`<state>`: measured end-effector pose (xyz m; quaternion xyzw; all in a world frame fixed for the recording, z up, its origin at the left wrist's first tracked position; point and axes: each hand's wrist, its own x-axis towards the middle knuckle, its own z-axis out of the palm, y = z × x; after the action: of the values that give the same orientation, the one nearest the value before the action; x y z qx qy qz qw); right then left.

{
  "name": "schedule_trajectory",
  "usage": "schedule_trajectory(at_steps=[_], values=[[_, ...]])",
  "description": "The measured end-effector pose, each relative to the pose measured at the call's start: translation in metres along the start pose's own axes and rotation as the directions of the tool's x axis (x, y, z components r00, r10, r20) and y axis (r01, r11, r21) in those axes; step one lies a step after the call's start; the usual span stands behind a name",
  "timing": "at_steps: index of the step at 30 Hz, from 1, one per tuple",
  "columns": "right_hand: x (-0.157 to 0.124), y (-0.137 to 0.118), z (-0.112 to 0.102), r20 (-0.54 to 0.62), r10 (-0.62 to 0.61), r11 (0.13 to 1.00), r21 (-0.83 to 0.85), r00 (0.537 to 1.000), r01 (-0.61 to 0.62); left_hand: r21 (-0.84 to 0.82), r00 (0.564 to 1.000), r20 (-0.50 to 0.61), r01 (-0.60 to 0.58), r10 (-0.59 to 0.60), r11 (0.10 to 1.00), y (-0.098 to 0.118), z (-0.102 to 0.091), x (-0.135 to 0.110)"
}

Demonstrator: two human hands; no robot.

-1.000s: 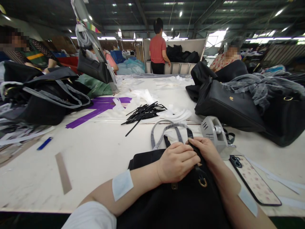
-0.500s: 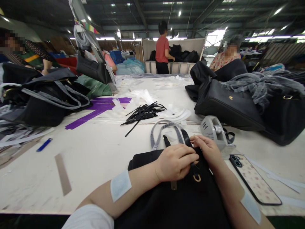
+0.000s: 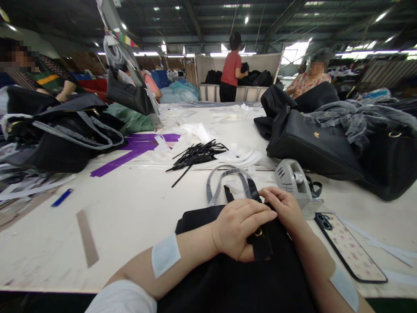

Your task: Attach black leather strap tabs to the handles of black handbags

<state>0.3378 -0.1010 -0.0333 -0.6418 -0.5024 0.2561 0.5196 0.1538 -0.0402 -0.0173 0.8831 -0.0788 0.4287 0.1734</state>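
A black handbag (image 3: pixel 208 278) lies at the table's front edge, its grey plastic-wrapped handles (image 3: pixel 208 187) pointing away from me. My left hand (image 3: pixel 239 228) is over the upper bag, closed around a short black strap (image 3: pixel 262 248). A gold ring (image 3: pixel 258 231) shows beneath its fingers, and the thumb presses on the strap. At the bag's top edge, beside the base of a handle, my right hand (image 3: pixel 282 204) is closed with fingers and thumb on the edge. What lies under its fingertips is partly hidden.
A tape dispenser (image 3: pixel 293 180) and a phone (image 3: pixel 350 248) lie to the right. Ahead are black strips (image 3: pixel 197 156) and purple tape (image 3: pixel 120 156). More black bags are piled right (image 3: pixel 312 139) and left (image 3: pixel 65 143). Co-workers stand or sit beyond the table.
My left hand has turned flatter over the bag, and the strap under it is now pulled up against its thumb. My right hand stays nearly still. A person at the back has moved right.
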Motion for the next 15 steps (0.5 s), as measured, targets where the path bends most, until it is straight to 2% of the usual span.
schedule_trajectory(at_steps=[2, 4, 6, 8, 10, 12, 14, 15], values=[[-0.001, -0.002, -0.001, 0.0, -0.018, 1.0, -0.019, 1.0, 0.018, -0.095, 0.994, -0.109, 0.009, -0.02, 0.995, -0.002, -0.004, -0.001], [-0.001, -0.004, -0.001, 0.006, -0.024, 0.998, -0.056, 1.0, 0.024, -0.138, 0.978, -0.19, 0.065, -0.091, 0.988, -0.005, -0.008, -0.003], [-0.002, -0.005, -0.001, 0.01, -0.026, 0.995, -0.096, 1.0, 0.027, -0.151, 0.961, -0.235, 0.11, -0.144, 0.982, -0.005, -0.011, -0.003], [-0.002, -0.005, -0.001, 0.013, -0.036, 0.993, -0.113, 0.999, 0.037, -0.156, 0.96, -0.255, 0.078, -0.116, 0.985, -0.001, -0.012, -0.001], [-0.002, -0.005, 0.0, 0.012, -0.046, 0.993, -0.113, 0.999, 0.047, -0.163, 0.982, -0.189, 0.002, -0.033, 0.987, 0.009, -0.011, 0.004], [-0.002, -0.004, 0.0, 0.013, -0.051, 0.992, -0.115, 0.999, 0.053, -0.168, 0.998, 0.004, -0.056, 0.058, 0.984, 0.022, -0.009, 0.009], [-0.003, -0.005, 0.001, 0.011, -0.047, 0.992, -0.121, 0.999, 0.048, -0.166, 0.979, 0.17, -0.086, 0.114, 0.982, 0.031, -0.009, 0.014], [-0.003, -0.005, 0.001, 0.011, -0.044, 0.992, -0.122, 0.999, 0.045, -0.156, 0.973, 0.199, -0.085, 0.116, 0.984, 0.033, -0.01, 0.015]])
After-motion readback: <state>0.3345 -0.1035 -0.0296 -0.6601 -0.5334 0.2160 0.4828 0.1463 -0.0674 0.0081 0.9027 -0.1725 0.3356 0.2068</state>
